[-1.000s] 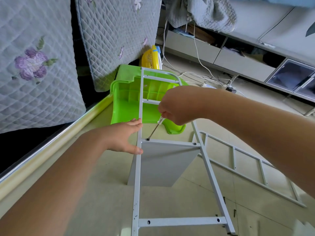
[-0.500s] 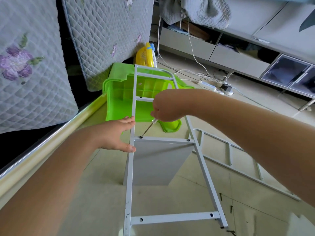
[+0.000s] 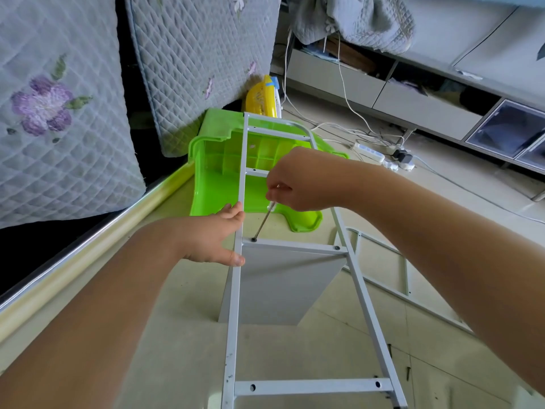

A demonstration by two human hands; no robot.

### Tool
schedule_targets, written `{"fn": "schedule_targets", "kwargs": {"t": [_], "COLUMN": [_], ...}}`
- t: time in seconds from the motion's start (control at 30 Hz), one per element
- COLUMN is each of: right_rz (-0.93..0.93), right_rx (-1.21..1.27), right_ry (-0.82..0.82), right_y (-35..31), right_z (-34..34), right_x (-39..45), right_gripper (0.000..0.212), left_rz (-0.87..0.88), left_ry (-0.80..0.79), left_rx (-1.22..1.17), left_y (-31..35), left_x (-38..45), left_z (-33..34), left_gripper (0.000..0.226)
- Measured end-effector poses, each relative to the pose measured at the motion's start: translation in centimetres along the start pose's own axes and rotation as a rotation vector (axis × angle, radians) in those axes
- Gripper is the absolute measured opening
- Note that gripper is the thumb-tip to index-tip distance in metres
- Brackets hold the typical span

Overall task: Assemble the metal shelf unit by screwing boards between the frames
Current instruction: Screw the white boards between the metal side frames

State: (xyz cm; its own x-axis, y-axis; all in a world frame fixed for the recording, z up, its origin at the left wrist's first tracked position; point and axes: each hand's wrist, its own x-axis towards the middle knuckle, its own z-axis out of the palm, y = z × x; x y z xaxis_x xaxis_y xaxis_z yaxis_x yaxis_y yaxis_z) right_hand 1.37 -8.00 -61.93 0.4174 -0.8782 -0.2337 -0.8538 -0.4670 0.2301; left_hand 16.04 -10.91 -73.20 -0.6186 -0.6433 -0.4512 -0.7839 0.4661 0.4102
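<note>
Fingers point(image 3: 275, 188) of right hand point(image 3: 298, 184) pinch screwdriver point(image 3: 263, 222), tip in screw point(image 3: 254, 240) on frame point(image 3: 236, 290) rung above board point(image 3: 280, 284). Left hand point(image 3: 213, 240) grips frame rail beside screw. Risk: slanted driver slips out, strips head.

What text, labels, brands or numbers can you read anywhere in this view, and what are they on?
No text here can be read.
Yellow package behind the green plastic bin: white lettering, too blurred to read.
White power strip on the floor: blue marks only, no legible words.
Metal frame, board and screwdriver: no markings visible.
</note>
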Motion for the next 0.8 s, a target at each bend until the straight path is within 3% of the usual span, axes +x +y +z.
{"fn": "schedule_targets", "kwargs": {"t": [0.23, 0.47, 0.63, 0.8], "right_rz": [0.305, 0.181, 0.019, 0.039], "right_rx": [0.299, 0.286, 0.168, 0.042], "right_ry": [-0.011, -0.03, 0.118, 0.102], "right_y": [0.3, 0.8, 0.3, 0.0], "right_z": [1.4, 1.9, 2.0, 1.1], "right_x": [0.9, -2.0, -1.8, -1.8], "right_gripper": [0.035, 0.012, 0.024, 0.031], "left_rz": [0.011, -0.023, -0.024, -0.018], "left_ry": [-0.041, 0.074, 0.121, 0.122], "left_rx": [-0.039, -0.023, -0.092, -0.096], "left_y": [0.1, 1.3, 1.3, 1.5], "left_x": [-0.6, -1.1, -1.6, -1.7], "left_z": [0.3, 2.1, 2.8, 2.7], "left_gripper": [0.086, 0.067, 0.062, 0.061]}}
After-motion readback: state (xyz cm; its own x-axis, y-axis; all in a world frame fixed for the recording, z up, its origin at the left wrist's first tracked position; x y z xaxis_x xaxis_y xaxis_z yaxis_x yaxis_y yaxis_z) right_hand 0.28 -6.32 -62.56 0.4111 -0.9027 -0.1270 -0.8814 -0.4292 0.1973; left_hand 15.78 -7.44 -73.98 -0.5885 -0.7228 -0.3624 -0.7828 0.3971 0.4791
